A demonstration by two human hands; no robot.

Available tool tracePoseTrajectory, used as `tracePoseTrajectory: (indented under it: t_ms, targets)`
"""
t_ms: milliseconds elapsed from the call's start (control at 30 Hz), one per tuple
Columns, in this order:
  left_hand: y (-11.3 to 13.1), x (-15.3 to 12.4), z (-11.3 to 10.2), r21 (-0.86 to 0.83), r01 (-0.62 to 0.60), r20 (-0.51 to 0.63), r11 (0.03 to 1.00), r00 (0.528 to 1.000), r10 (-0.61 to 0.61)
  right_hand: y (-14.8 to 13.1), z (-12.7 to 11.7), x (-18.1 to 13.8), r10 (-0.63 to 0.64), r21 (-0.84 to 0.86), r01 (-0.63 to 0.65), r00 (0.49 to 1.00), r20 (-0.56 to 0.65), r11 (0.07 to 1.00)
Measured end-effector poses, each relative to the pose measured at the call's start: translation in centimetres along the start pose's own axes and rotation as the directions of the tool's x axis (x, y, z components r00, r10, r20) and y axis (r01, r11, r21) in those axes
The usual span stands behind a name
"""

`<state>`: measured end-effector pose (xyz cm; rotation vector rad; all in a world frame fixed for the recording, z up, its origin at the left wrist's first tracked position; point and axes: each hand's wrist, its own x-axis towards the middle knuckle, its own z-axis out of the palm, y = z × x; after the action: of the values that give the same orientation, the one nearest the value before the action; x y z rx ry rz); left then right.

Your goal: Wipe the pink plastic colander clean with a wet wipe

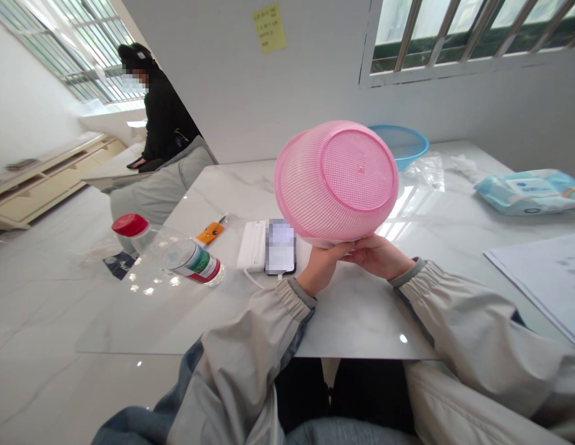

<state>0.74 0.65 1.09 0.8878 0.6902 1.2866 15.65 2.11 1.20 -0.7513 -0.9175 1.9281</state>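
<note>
A pink mesh plastic basket (306,185) is raised above the table, tilted so that its round base faces me. My left hand (320,266) grips its lower rim, the thumb pointing right. Beside it, my right hand (377,256) is closed on the same rim, and the two hands nearly meet. The fingers behind the rim are partly hidden. Behind the basket, a blue basket (405,143) stands on the table, partly covered from view. Close to my left hand lie a phone (280,247) and a white power bank (252,246) with a cable.
On the left is a clear bottle with a red cap (194,262), near an orange cartoon-faced item (210,232). A wipes pack (530,191) and paper sheets (546,278) lie on the right of the white marbled table (361,321). A person in black (164,111) sits at the back left.
</note>
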Motion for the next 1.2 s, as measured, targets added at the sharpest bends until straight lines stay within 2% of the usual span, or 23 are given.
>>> tracePoseTrajectory:
  t_ms: [267, 567, 700, 933, 1067, 1200]
  targets:
    - [-1.0, 1.1, -1.0, -0.02, -0.06, 0.015, 0.998, 0.998, 0.06, -0.2, -1.6, 0.7, -0.05, 0.005, 0.051, 0.995, -0.082, 0.999]
    - [-1.0, 1.3, -1.4, 0.051, -0.085, 0.042, 0.995, 0.996, 0.083, -1.1, -2.1, 0.6, -0.137, -0.027, 0.136, 0.991, -0.012, 0.99]
    - [-0.8, 1.6, -1.8, 0.073, -0.094, -0.018, 0.993, 0.995, 0.096, -1.7, -2.1, 0.7, -0.167, 0.002, 0.168, 0.982, -0.083, 0.986]
    - [0.3, 1.9, -2.0, -0.039, -0.115, -0.157, 0.993, 0.982, 0.108, -2.3, -3.1, 1.0, -0.195, 0.049, 0.209, 0.96, -0.201, 0.977]
    - [0.2, 2.2, -2.3, -0.017, -0.168, -0.159, 0.986, 0.974, 0.163, -2.8, -3.5, 1.0, -0.203, 0.059, 0.22, 0.955, -0.215, 0.974]
    - [-0.1, 2.3, -2.2, -0.055, -0.131, -0.121, 0.99, 0.985, 0.124, -3.1, -3.7, 1.2, -0.221, 0.066, 0.243, 0.946, -0.237, 0.968]
